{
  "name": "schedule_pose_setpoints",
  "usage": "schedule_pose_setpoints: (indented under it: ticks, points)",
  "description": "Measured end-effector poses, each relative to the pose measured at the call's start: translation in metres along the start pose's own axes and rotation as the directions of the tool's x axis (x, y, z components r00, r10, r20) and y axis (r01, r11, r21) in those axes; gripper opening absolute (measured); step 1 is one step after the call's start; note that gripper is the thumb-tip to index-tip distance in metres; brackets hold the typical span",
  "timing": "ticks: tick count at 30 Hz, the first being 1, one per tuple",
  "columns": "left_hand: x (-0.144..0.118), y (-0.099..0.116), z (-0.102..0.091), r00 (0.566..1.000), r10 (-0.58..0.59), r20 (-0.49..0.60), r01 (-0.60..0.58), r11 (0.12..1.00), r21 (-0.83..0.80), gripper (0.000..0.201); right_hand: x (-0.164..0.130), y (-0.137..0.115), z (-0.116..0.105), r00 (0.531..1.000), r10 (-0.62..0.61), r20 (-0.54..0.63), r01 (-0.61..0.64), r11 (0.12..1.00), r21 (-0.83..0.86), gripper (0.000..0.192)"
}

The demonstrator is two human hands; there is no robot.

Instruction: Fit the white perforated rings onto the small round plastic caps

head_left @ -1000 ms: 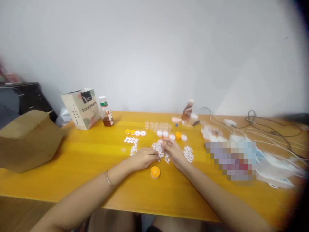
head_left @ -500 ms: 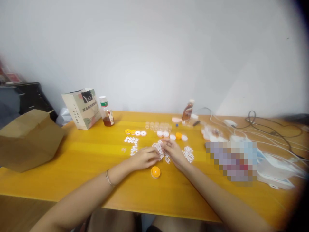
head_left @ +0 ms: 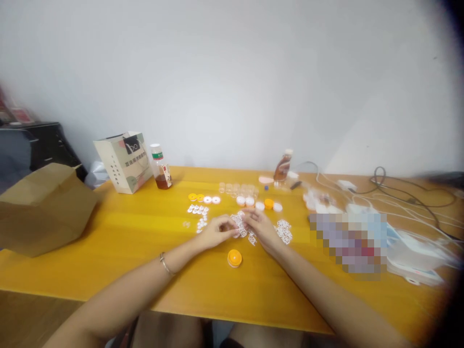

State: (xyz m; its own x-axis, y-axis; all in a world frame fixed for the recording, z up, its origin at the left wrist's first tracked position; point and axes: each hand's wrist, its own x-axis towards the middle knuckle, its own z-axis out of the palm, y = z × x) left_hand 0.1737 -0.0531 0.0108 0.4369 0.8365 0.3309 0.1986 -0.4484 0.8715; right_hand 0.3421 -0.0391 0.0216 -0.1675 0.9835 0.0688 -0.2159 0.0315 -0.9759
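Meeting over a heap of small white plastic pieces (head_left: 242,227) at mid-tabletop, the left hand (head_left: 216,232) and right hand (head_left: 263,229) work fingertip to fingertip, both curled closed and seemingly pinching at pieces from the heap; exactly what each pinches is too small to tell. Such pieces are judged very light, stiff and apt to scatter, best taken one at a time by the edge between thumb and forefinger. An orange cap (head_left: 234,258) lies just in front of the hands, apart from them. A second white heap (head_left: 283,230) sits beside the right wrist. Farther back runs a row of orange and white caps (head_left: 259,205), with more small white parts (head_left: 197,210) to the left. Beyond stand a paper bag (head_left: 125,162), two bottles (head_left: 159,167), and cables (head_left: 391,191) on the yellow tabletop (head_left: 119,232).
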Motion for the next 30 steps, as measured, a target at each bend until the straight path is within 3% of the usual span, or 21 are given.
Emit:
schedule_pose_setpoints:
  ticks: [4,9,15,19,26,30]
  points:
    - [0.0037,-0.0066,-0.0015,0.989,-0.143,-0.027,0.133,0.964,-0.231,0.023,0.0004,0.0006,-0.0007,1.0,-0.006,0.0,0.006,1.0,-0.014,0.033]
    - [0.0045,-0.0079,-0.004,0.974,-0.219,-0.054,0.191,0.929,-0.317,0.024,-0.0002,0.0006,-0.001,1.0,-0.007,0.008,0.007,1.0,-0.028,0.034]
    - [0.0041,-0.011,0.0006,0.979,-0.204,0.002,0.195,0.935,-0.296,0.028,0.0009,0.0011,-0.0011,1.0,-0.002,-0.002,0.002,1.0,-0.023,0.034]
    - [0.004,-0.0077,0.0,0.979,-0.186,-0.077,0.159,0.947,-0.279,0.023,0.001,0.0006,-0.0013,1.0,0.011,-0.001,-0.011,0.999,-0.05,0.036]
    - [0.005,-0.0055,-0.0027,0.964,-0.238,-0.114,0.153,0.855,-0.496,0.025,-0.0009,-0.0012,-0.0001,1.0,0.009,0.0,-0.009,0.999,-0.039,0.035]
    - [0.0049,-0.0072,-0.0027,0.969,-0.225,-0.104,0.14,0.843,-0.52,0.027,-0.0029,-0.0019,0.0012,0.999,0.043,0.001,-0.043,0.999,-0.025,0.032]
